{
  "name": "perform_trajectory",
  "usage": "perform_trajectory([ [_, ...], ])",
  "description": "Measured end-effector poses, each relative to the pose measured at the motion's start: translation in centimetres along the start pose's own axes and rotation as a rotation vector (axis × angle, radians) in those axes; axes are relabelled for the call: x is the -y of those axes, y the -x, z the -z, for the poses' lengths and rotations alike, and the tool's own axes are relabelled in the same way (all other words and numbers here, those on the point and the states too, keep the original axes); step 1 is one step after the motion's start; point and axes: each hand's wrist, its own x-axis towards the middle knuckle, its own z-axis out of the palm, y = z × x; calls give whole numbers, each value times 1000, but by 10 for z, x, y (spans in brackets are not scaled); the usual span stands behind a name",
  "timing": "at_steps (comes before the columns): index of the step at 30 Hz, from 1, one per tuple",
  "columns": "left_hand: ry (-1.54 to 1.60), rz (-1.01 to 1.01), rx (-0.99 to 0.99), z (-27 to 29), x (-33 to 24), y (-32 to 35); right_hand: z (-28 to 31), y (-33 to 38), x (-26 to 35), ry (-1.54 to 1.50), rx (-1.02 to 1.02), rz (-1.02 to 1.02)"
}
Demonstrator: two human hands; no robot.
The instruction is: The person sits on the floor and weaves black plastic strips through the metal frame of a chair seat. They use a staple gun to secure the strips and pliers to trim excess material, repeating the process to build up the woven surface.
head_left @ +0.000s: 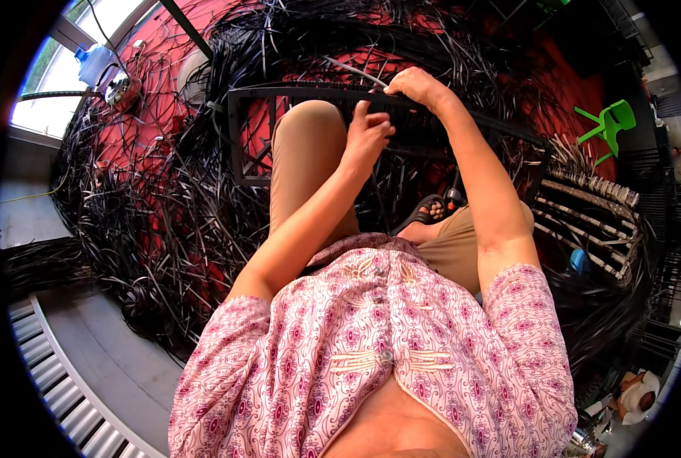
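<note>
A dark rectangular frame (pixel 236 141) lies across my knees, its long bar running from left to right ahead of me. My right hand (pixel 420 85) is closed above that bar, on a thin grey strip (pixel 355 71) that sticks out toward the upper left. Just below the bar is my left hand (pixel 368 136); its fingers are apart, with the raised ones close to the bar's underside. I see nothing held in it. Whether those fingertips touch the frame I cannot tell.
Black strips (pixel 157 252) lie in tangled heaps over a red floor covering (pixel 157 61). To the right are a slatted piece (pixel 585 206) and a green plastic chair (pixel 609 128). A ridged grey metal piece (pixel 54 374) stands lower left, and a person (pixel 637 397) is at the lower right.
</note>
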Motion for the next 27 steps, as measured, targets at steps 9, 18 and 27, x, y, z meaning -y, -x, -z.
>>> perform_trajectory([
  [9, -723, -317, -163, -5, 7, -41, -2, 6, 11, 610, -25, 72],
  [18, -285, 88, 225, 13, -51, 22, -18, 82, 47, 191, -595, 271],
  [27, -26, -218, 1020, 27, -182, 120, -40, 74, 42, 425, -768, 338],
])
